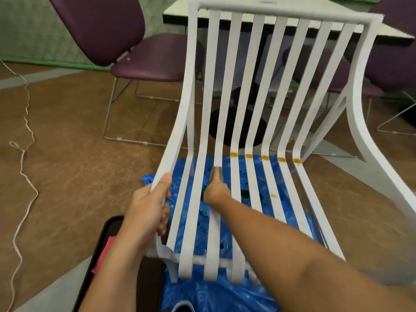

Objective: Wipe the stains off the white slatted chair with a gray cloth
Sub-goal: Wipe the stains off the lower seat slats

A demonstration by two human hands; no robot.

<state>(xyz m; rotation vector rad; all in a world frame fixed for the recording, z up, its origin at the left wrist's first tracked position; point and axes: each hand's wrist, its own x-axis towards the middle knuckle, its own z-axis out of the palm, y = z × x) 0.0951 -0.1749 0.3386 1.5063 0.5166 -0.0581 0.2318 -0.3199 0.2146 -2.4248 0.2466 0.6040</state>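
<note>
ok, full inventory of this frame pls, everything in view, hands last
white chair: 1, white, centre, on the sheet
stains: 5 in a row plus 1 small spot, orange, on the right-side slats
cloth: 1, gray, on the slat just left of the stained ones
sheet: 1, blue, dark-spotted, under the white chair
purple chairs: at least 2, behind, left and right
table: 1, pale top, behind the white chair
cord: 1, white, floor at left
tray: 1, dark, bottom left
pink item: 1, in the tray
floor: brown
left hand: grip on the white chair's left rail
right hand: grip on the cloth
</note>
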